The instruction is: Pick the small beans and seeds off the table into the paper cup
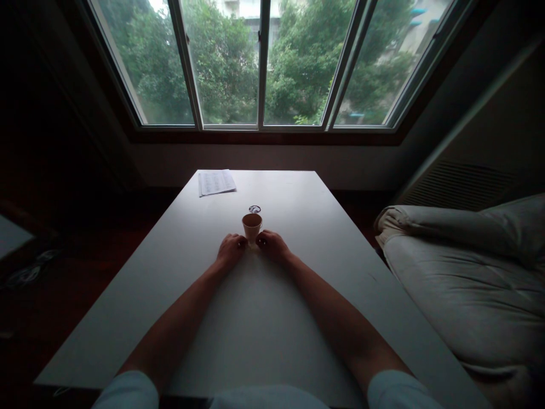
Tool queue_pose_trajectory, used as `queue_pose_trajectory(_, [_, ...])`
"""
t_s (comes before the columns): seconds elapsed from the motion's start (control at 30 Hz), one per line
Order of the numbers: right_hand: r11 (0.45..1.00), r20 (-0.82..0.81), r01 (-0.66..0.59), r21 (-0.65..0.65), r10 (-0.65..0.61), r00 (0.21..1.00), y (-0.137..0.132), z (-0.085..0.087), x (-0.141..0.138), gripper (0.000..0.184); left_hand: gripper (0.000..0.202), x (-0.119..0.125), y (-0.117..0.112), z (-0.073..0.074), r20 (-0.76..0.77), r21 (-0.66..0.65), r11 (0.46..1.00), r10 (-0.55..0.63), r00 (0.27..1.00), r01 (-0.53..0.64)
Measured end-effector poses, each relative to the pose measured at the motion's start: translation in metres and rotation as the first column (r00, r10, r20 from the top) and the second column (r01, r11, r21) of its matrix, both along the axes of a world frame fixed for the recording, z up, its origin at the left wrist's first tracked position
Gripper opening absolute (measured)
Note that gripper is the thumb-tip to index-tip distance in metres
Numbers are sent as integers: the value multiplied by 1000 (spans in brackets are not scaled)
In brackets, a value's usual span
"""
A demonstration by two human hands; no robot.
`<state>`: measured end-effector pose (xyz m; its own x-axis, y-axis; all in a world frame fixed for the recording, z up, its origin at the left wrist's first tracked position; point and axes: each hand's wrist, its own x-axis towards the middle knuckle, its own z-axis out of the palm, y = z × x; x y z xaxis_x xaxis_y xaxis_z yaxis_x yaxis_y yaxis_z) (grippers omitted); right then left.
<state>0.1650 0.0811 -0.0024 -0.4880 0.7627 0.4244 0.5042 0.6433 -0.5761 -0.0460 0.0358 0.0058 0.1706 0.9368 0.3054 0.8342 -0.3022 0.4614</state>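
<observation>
Hands either side of a small paper cup (252, 225), which stands upright mid-table on the white table (255, 329). Left hand (231, 249) and right hand (272, 245) both have fingers curled in, tips pinching the cup's base from opposite sides. Some small round shiny thing (254, 209) lies just behind the cup, and a printed sheet (216, 182) is at the far left corner.

On the table (255, 324), the left hand (231, 250) and right hand (273, 246) flank the paper cup (252, 225) — fingertips (243, 243) at its base.
</observation>
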Motion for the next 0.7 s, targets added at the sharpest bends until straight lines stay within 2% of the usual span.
queue_pose_trajectory(0.1, [1000, -88, 19, 5, -18, 996, 0, 3, 1, 12, 18, -8, 5, 3, 24, -49, 997, -51, 998, 52])
queue_pose_trajectory(0.2, [996, -182, 90, 8, -87, 979, 1, 6, 2, 11, 18, -18, 9, 7, 61, -112, 980, -158, 986, 164])
queue_pose_trajectory(0.3, [978, -289, 207, -9, -201, 936, 2, 9, 5, 15, 19, -26, 10, 12, 94, -157, 950, -257, 962, 270])
queue_pose_trajectory(0.43, [951, -409, 308, -38, -296, 863, 2, 21, 5, 20, 25, -29, 7, 19, 70, -151, 904, -394, 917, 400])
queue_pose_trajectory(0.57, [935, -499, 344, -85, -338, 798, -2, 36, -4, 26, 24, -27, 3, 23, 40, -146, 907, -393, 919, 394])
queue_pose_trajectory(0.7, [951, -521, 290, -104, -301, 799, -6, 44, -16, 27, 21, -23, 2, 22, 32, -129, 927, -350, 936, 352])
